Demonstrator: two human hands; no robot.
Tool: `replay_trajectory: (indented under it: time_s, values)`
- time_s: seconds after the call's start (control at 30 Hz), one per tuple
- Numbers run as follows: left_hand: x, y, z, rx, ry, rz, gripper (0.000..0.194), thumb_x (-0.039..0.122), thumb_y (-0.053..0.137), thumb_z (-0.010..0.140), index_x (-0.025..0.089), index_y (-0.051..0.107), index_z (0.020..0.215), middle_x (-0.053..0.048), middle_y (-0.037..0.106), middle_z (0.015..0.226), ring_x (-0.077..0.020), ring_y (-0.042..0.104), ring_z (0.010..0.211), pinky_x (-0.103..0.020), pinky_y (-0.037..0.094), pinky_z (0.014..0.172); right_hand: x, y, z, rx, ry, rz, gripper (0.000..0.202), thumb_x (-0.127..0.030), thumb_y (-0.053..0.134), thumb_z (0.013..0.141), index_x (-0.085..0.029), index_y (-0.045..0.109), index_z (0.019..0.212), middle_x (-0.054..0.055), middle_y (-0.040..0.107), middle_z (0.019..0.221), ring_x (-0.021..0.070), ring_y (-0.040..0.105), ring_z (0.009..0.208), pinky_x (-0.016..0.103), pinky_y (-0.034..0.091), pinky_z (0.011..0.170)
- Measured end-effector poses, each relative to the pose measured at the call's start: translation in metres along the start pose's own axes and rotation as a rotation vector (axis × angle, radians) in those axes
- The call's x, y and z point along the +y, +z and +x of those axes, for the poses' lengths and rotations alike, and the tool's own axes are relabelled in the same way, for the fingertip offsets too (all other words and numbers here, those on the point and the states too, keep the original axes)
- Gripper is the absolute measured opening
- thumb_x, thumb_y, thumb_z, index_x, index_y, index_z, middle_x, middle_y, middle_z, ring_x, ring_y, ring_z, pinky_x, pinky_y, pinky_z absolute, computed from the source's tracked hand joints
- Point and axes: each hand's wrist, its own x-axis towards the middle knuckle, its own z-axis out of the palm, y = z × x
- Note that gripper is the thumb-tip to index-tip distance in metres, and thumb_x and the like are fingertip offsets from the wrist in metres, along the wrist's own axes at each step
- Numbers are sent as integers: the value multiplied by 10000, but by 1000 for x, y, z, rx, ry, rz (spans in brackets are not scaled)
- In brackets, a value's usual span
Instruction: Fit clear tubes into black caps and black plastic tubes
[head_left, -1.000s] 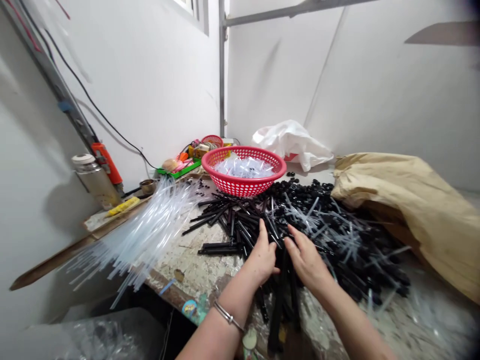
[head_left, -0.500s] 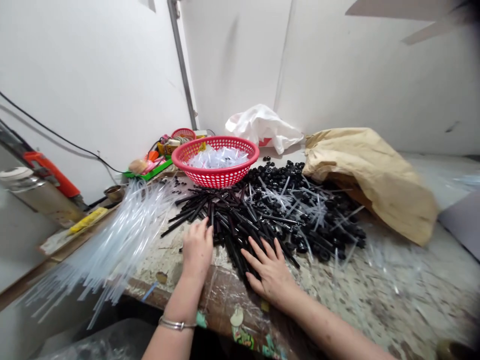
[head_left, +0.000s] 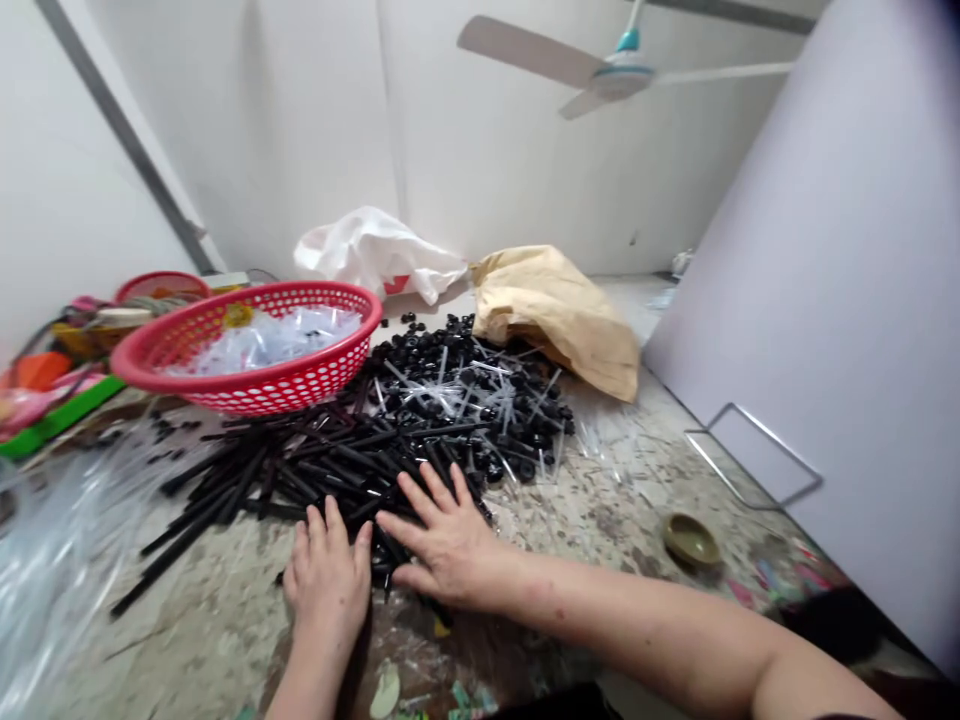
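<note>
Both hands are laid flat on the desk [head_left: 645, 480] at the near edge of a heap of black tubes [head_left: 315, 465]. The left hand [head_left: 326, 580] is spread palm down, fingers extended toward the tubes, nothing being gripped; its fingertips are touching or just short of the nearest tubes, which cannot be told apart. The right hand [head_left: 450, 545] is likewise opened out, fingers splayed, and is pressed on top of the tubes at the heap's near side, with some tubes covered beneath the palm. The two hands are set just beside each other.

The tubes are scattered lengthwise across the middle of the desk, from the left side toward the centre. Behind them a pile of black caps [head_left: 457, 375] is seen, mixed with short clear straws [head_left: 465, 385]. A red basket [head_left: 300, 375] holding clear plastic pieces is placed at the far left of the tubes, touching the heap. A brown bag [head_left: 559, 315] and a white bag [head_left: 375, 250] are lying at the back. A small green dish [head_left: 690, 540] is set well apart on the right, near a wire stand [head_left: 757, 460]. Clear tubing, blurred, is seen at the left edge [head_left: 45, 560].
</note>
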Motion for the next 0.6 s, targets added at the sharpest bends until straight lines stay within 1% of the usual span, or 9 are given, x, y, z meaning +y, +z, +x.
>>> replay_trajectory:
  time_s: [0.07, 0.13, 0.23, 0.33, 0.4, 0.47, 0.53, 0.6]
  values:
    - [10, 6, 1, 42, 57, 7, 609, 384, 261, 906, 3, 298, 1380, -291, 294, 1411, -385, 294, 1296, -501, 331, 968, -5, 0, -8, -31, 6, 50, 716, -656, 405, 799, -320, 245, 1411, 100, 77, 1516, 353, -26, 1368, 649, 20, 1028]
    - [19, 8, 4, 76, 77, -12, 609, 378, 251, 909, -12, 300, 1374, -330, 268, 1400, -409, 296, 1288, -512, 337, 958, -3, 1, -11, -43, 24, 54, 690, -618, 422, 813, -328, 236, 1411, 77, 90, 1518, 344, -25, 1370, 655, 11, 1026]
    - [33, 8, 10, 130, 87, -75, 612, 376, 204, 916, -23, 300, 1370, -359, 244, 1391, -432, 288, 1284, -533, 337, 952, 11, 1, -7, -33, 15, 8, 586, -512, 404, 872, -328, 249, 1406, 38, 110, 1518, 327, -16, 1374, 654, 27, 1031]
    - [44, 8, 17, 160, 86, -123, 629, 393, 203, 913, -33, 303, 1365, -385, 211, 1386, -461, 272, 1279, -559, 331, 944, 30, -2, 2, -27, -35, -56, 559, -508, 394, 885, -333, 261, 1400, 1, 162, 1510, 324, -7, 1374, 666, 62, 1027]
    - [47, 9, 21, 174, 89, -145, 636, 406, 215, 912, -30, 299, 1367, -392, 193, 1387, -468, 250, 1286, -568, 325, 944, 40, -5, 7, -32, -53, -100, 553, -513, 406, 880, -329, 291, 1388, -20, 193, 1503, 327, -15, 1373, 670, 68, 1027]
    - [47, 8, 25, 160, 95, -156, 635, 407, 210, 913, -34, 313, 1359, -399, 204, 1378, -471, 237, 1290, -574, 319, 944, 45, -6, 10, -38, -58, -135, 547, -507, 425, 874, -320, 318, 1378, -27, 207, 1498, 336, -13, 1370, 667, 58, 1031]
    - [44, 6, 26, 107, 91, -159, 627, 388, 176, 920, -42, 332, 1349, -396, 252, 1360, -470, 251, 1285, -590, 307, 945, 47, -4, 9, -33, -60, -147, 550, -509, 442, 866, -324, 330, 1373, -25, 199, 1501, 354, -3, 1365, 674, 48, 1024]
    - [40, 2, 26, 49, 66, -159, 609, 363, 153, 926, -32, 337, 1351, -372, 287, 1363, -459, 260, 1287, -609, 289, 950, 45, 0, 6, -26, -68, -137, 567, -527, 460, 849, -336, 337, 1369, -21, 179, 1506, 380, -2, 1358, 694, 44, 1006]
